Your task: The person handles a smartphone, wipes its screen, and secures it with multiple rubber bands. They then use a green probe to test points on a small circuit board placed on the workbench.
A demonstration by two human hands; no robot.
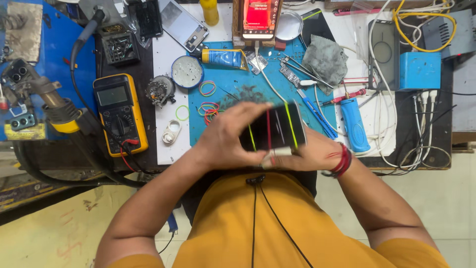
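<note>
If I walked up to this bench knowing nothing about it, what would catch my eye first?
Most likely the dark phone at the centre, wrapped in coloured rubber bands and held between the left hand and the right hand above the blue mat. Next, the yellow multimeter to its left, and the bright blue box among tangled cables at the right.

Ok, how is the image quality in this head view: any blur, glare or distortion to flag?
Head view: the phone with coloured rubber bands around it is motion-blurred, as are the left hand and right hand holding it; the bench is sharp, the yellow multimeter crisp; lighting even, shadows soft; slight glare on the round metal dish; the table edge bows a little, showing wide-angle distortion.
</note>
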